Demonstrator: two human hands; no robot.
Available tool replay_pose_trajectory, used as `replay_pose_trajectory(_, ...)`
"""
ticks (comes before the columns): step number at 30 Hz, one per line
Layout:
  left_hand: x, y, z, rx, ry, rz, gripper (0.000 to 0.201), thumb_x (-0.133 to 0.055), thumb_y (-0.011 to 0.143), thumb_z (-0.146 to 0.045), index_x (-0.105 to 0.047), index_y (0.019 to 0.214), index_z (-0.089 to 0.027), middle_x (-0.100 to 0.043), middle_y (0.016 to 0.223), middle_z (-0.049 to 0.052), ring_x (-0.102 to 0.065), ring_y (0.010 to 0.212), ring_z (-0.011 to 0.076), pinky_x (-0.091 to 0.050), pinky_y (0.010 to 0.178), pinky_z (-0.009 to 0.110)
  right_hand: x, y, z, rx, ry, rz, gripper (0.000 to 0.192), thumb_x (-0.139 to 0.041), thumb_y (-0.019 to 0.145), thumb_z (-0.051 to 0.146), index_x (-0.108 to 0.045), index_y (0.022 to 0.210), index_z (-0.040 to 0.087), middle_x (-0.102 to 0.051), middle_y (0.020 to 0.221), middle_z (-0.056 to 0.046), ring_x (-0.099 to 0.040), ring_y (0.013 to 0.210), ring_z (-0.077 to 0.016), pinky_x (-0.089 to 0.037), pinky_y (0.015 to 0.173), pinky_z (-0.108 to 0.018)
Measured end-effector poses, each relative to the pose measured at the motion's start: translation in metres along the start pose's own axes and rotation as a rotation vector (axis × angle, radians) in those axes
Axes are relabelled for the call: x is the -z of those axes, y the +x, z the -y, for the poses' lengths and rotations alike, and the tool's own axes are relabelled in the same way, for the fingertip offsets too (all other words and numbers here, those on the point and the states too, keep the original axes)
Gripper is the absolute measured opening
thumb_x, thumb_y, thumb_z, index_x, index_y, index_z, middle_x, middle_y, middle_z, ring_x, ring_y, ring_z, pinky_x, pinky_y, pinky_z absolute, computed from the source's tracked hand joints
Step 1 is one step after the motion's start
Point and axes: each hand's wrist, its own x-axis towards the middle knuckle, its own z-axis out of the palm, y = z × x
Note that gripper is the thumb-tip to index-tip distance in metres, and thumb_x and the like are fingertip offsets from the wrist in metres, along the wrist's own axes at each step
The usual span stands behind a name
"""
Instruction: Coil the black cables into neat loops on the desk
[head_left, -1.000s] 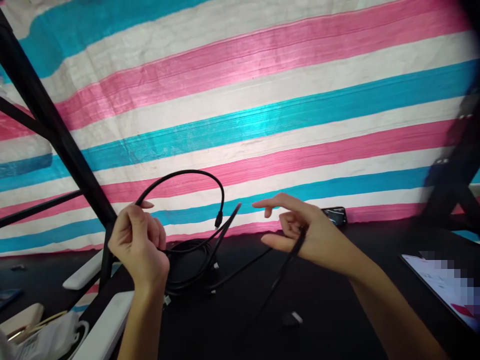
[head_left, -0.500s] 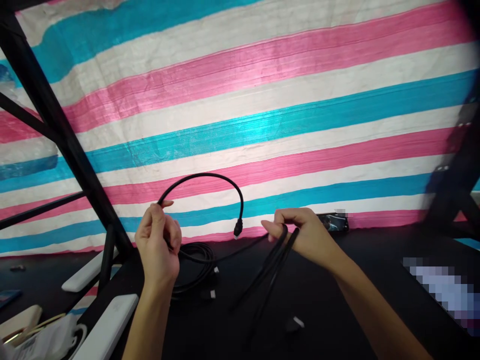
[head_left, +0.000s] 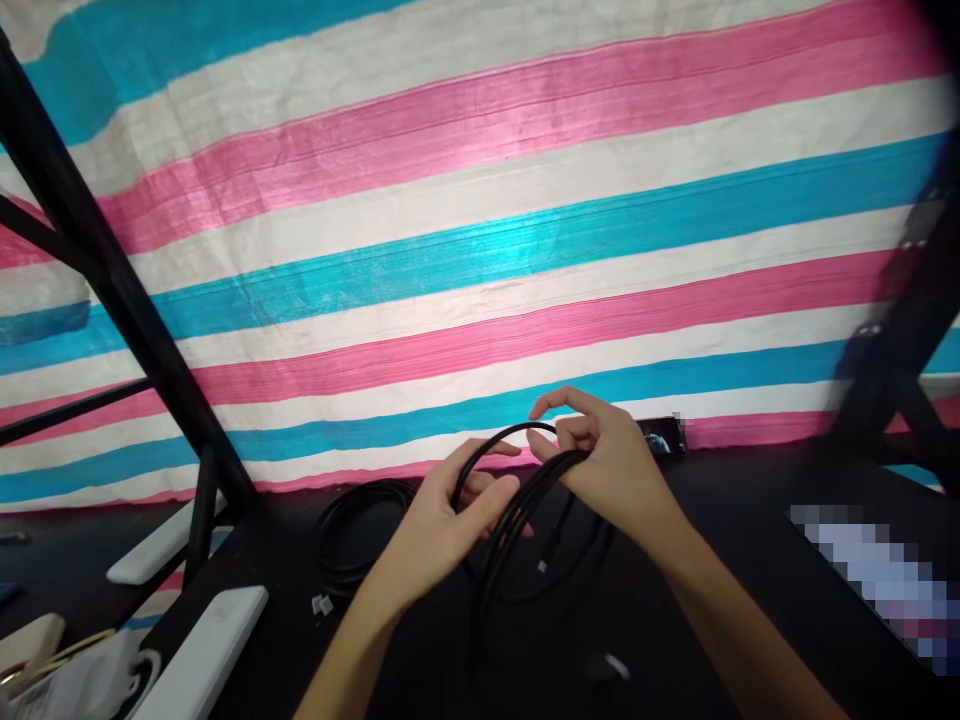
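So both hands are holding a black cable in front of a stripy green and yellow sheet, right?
Not quite. Both hands, the left hand and the right hand, do hold the black cable, but the head view shows the stripy sheet behind them is pink, blue and white, not green and yellow.

**What the things look made of**

The thin black rubbery cable (head_left: 517,500) looks smooth with a soft shine. The pink, blue and white striped woven sheet (head_left: 480,230) looks like shiny plastic cloth, a bit rough. The black table top (head_left: 712,620) looks matt. The black metal frame bar (head_left: 112,290) looks smooth and dull.
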Motion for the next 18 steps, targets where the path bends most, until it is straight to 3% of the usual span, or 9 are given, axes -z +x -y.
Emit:
replay_pose_trajectory(3, 0.002, -0.006, -0.001, -0.026, -0.007, 0.049, 0.058, -0.062, 0.079, -0.049, -0.050, 0.126, -0.017, -0.064, 0.061, 0.001, -0.060, 0.056, 0.0151, -0.043, 0.057, 0.025, 0.000, -0.003, 0.003, 0.002, 0.009, -0.040, 0.010, -0.061, 0.071, 0.020, -0.058, 0.080, 0.019, -0.029, 0.040, 0.011, -0.026, 0.038, -0.0055, -0.022, 0.042, -0.020)
replay_pose_trajectory(7, 0.000, -0.015, -0.010, 0.113, 0.174, 0.028, 0.069, -0.072, 0.071, -0.037, -0.045, 0.133, -0.023, -0.065, 0.064, -0.001, -0.061, 0.059, 0.0155, -0.044, 0.054, 0.022, -0.001, -0.003, 0.004, 0.035, -0.009, -0.081, 0.012, -0.062, 0.072, 0.020, -0.061, 0.084, 0.020, -0.041, 0.046, 0.009, -0.033, 0.039, -0.0059, -0.026, 0.043, -0.020)
replay_pose_trajectory(11, -0.004, -0.012, -0.012, 0.113, 0.269, -0.102, 0.047, -0.062, 0.080, -0.038, -0.056, 0.123, -0.019, -0.058, 0.049, -0.003, -0.050, 0.037, 0.0110, -0.036, 0.039, 0.020, -0.002, -0.001, 0.003, 0.158, -0.072, -0.173, 0.025, -0.063, 0.074, 0.019, -0.063, 0.099, 0.023, -0.058, 0.070, 0.004, -0.042, 0.045, -0.0067, -0.033, 0.044, -0.021)
replay_pose_trajectory(14, -0.002, -0.007, -0.010, -0.001, 0.208, -0.202, 0.030, -0.059, 0.081, -0.039, -0.069, 0.099, -0.017, -0.054, 0.041, -0.002, -0.045, 0.032, 0.0094, -0.033, 0.037, 0.019, -0.001, 0.001, 0.004, 0.319, -0.082, -0.227, 0.020, -0.067, 0.074, 0.021, -0.066, 0.094, 0.022, -0.062, 0.085, -0.002, -0.057, 0.071, -0.0139, -0.043, 0.058, -0.025)
replay_pose_trajectory(16, 0.001, -0.006, -0.008, -0.074, 0.190, -0.279, 0.023, -0.062, 0.079, -0.037, -0.073, 0.084, -0.017, -0.053, 0.038, -0.002, -0.045, 0.032, 0.0087, -0.033, 0.038, 0.019, 0.001, 0.000, 0.006, 0.342, -0.031, -0.106, 0.019, -0.069, 0.074, 0.024, -0.067, 0.093, 0.022, -0.065, 0.092, -0.003, -0.059, 0.086, -0.0170, -0.046, 0.071, -0.028)
replay_pose_trajectory(18, 0.004, -0.007, -0.008, -0.132, 0.185, -0.393, 0.016, -0.066, 0.075, -0.032, -0.074, 0.075, -0.018, -0.052, 0.037, -0.002, -0.043, 0.032, 0.0073, -0.031, 0.038, 0.018, 0.001, -0.002, 0.009, 0.269, 0.087, 0.149, 0.021, -0.070, 0.076, 0.028, -0.068, 0.097, 0.022, -0.067, 0.096, -0.003, -0.061, 0.089, -0.0171, -0.046, 0.078, -0.029)
